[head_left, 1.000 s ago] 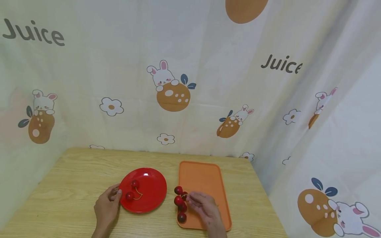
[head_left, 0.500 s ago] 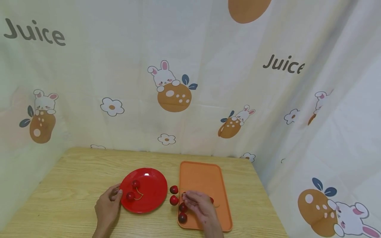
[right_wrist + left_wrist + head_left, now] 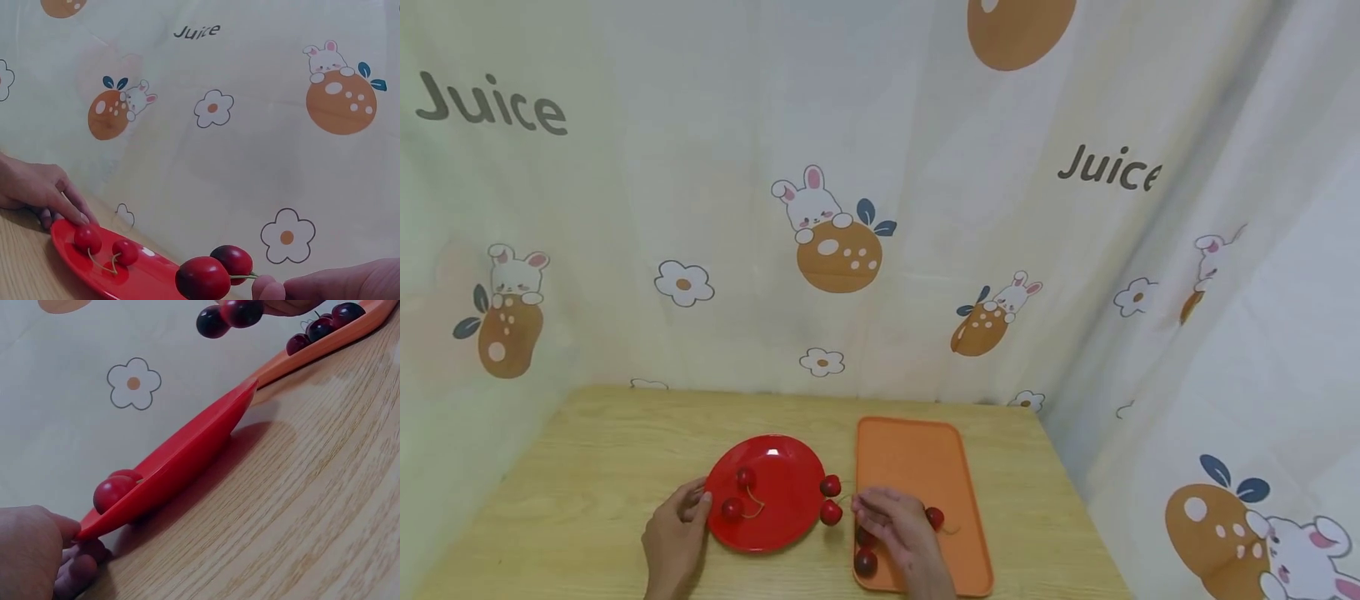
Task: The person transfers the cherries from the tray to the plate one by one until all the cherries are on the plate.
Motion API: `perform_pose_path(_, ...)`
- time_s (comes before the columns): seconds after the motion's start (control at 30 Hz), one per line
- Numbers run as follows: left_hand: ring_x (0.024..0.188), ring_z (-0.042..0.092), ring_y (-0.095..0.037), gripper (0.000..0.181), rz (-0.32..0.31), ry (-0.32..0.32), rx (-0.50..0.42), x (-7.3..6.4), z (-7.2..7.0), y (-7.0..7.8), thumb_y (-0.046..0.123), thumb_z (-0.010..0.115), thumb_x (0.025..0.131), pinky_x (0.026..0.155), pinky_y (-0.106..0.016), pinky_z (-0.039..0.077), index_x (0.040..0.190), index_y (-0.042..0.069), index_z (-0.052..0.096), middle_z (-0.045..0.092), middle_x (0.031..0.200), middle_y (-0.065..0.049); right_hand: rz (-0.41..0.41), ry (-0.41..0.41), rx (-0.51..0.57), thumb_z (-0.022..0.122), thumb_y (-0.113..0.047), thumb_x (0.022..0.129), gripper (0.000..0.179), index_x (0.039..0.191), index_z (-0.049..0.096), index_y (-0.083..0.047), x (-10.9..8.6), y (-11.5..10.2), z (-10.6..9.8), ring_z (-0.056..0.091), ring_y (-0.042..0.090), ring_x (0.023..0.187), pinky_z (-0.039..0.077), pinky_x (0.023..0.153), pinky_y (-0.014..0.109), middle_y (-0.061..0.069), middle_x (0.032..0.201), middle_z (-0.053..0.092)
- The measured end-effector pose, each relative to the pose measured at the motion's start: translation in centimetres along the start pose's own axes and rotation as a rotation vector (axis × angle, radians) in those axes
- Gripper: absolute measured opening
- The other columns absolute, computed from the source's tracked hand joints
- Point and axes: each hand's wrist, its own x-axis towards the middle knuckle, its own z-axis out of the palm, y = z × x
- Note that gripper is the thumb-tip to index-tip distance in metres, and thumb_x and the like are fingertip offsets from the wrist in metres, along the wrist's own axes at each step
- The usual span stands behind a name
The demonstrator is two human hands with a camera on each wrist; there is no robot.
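Note:
My left hand (image 3: pixel 677 533) pinches the left rim of a round red plate (image 3: pixel 790 492); the left wrist view shows the thumb on top and fingers curled under the edge. Two cherries (image 3: pixel 87 239) joined by their stems lie on that plate. My right hand (image 3: pixel 901 533) pinches the green stems of another cherry pair (image 3: pixel 203 278) between thumb and finger. This pair hangs in the air at the plate's right edge, above the table. Below and beside the right hand, several dark red cherries (image 3: pixel 322 328) lie on an orange tray (image 3: pixel 917 454).
The tray stands right of the plate on a wooden table (image 3: pixel 640 433). One cherry (image 3: pixel 934 517) with its stem lies to the right of my hand on the tray. A printed curtain (image 3: pixel 737 208) encloses the table at the back and sides.
My right hand has lifted the cherry pair off the tray's left side and carried it left to the plate's edge. The left hand keeps its hold on the rim.

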Motion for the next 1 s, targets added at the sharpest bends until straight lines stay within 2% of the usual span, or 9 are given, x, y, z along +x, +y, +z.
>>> perform_pose_path(0.17, 0.088, 0.079, -0.024, 0.032, 0.005, 0.003, -0.002, 0.3, 0.1, 0.0, 0.014, 0.070, 0.106, 0.075, -0.023, 0.049, 0.137, 0.004, 0.073, 0.081, 0.120, -0.022, -0.020, -0.005, -0.019, 0.071, -0.010, 0.105, 0.015, 0.113, 0.079, 0.001, 0.5, -0.3, 1.0, 0.079, 0.013, 0.091, 0.063, 0.087, 0.027, 0.005, 0.099, 0.084)
perform_pose_path(0.4, 0.095, 0.080, -0.031, 0.034, -0.029, -0.016, 0.000, 0.2, 0.1, -0.2, 0.014, 0.068, 0.107, 0.078, -0.027, 0.050, 0.140, 0.004, 0.071, 0.079, 0.124, -0.024, -0.008, -0.013, -0.024, 0.070, -0.010, 0.106, 0.012, 0.107, 0.080, -0.003, 0.8, -0.1, 1.9, 0.080, 0.012, 0.088, 0.063, 0.084, 0.026, 0.004, 0.095, 0.084)
perform_pose_path(0.6, 0.088, 0.080, -0.025, 0.034, -0.009, -0.010, 0.009, -0.1, 0.0, -0.5, 0.015, 0.069, 0.106, 0.078, -0.028, 0.049, 0.138, 0.004, 0.072, 0.080, 0.122, -0.023, -0.007, -0.019, -0.007, 0.069, -0.006, 0.105, 0.012, 0.103, 0.080, -0.003, 0.9, 0.2, 2.3, 0.081, 0.012, 0.087, 0.063, 0.081, 0.024, 0.004, 0.093, 0.084)
perform_pose_path(1.0, 0.088, 0.080, -0.025, 0.033, 0.013, -0.007, 0.007, -0.1, -0.1, -0.3, 0.014, 0.069, 0.106, 0.079, -0.029, 0.049, 0.138, 0.004, 0.073, 0.081, 0.121, -0.023, -0.004, 0.004, -0.012, 0.073, -0.005, 0.102, 0.013, 0.111, 0.078, 0.003, 1.2, 0.4, 3.2, 0.082, 0.014, 0.088, 0.063, 0.081, 0.024, 0.007, 0.093, 0.085)
